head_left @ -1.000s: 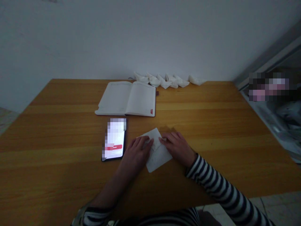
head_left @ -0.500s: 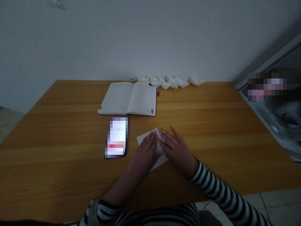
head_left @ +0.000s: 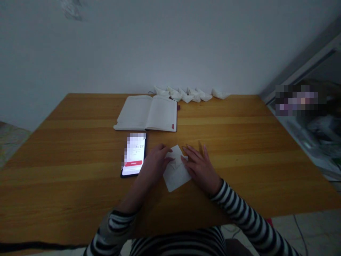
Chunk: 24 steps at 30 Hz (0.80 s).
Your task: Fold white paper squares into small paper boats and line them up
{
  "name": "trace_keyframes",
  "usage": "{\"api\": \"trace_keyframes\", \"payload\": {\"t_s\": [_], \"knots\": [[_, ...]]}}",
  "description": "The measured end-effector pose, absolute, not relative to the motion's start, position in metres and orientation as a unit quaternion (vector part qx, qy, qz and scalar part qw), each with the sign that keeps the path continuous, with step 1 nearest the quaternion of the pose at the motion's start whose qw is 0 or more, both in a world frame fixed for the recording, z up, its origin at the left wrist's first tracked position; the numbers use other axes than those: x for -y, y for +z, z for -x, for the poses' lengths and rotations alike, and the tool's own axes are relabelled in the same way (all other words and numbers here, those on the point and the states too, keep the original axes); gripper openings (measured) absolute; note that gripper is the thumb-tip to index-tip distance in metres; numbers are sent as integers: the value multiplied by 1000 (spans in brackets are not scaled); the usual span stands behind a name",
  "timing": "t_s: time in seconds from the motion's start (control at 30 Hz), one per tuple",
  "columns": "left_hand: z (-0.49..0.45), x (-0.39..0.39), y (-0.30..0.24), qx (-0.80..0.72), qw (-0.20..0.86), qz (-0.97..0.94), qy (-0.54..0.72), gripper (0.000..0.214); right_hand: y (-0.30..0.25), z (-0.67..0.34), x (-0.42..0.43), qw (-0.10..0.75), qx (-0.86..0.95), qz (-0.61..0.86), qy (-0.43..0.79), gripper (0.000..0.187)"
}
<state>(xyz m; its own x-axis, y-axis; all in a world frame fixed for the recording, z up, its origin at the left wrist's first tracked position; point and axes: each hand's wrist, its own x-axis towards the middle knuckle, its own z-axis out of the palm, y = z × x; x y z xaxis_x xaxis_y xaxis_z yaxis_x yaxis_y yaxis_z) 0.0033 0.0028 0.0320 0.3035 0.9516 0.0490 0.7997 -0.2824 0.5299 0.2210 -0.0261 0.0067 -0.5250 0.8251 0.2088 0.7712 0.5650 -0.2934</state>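
Note:
A white sheet of paper [head_left: 176, 174] lies partly folded on the wooden table [head_left: 239, 142] in front of me. My left hand [head_left: 154, 163] rests on its left edge with fingers curled, pinching the paper near the top. My right hand [head_left: 198, 165] lies flat on the paper's right side, fingers stretched out and pressing it down. Both forearms wear striped sleeves.
A lit phone [head_left: 134, 154] lies just left of my left hand. An open notebook [head_left: 147, 113] sits further back. Several folded white paper boats [head_left: 189, 94] stand in a row along the wall. Cluttered items lie off the table's right edge.
My left hand slid left off the middle of the paper and curled onto its left edge, uncovering more of the sheet. My right hand stayed flat on the right side.

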Motion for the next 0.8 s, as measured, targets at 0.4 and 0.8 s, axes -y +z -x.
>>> {"api": "trace_keyframes", "payload": {"t_s": [0.4,0.8], "knots": [[-6,-11,10,-564,264,-769,144,7,-6,-215,-3,268,810,492,177,21],[-22,4,25,-417,159,-893,64,38,-22,-233,-19,335,777,496,195,7]]}}
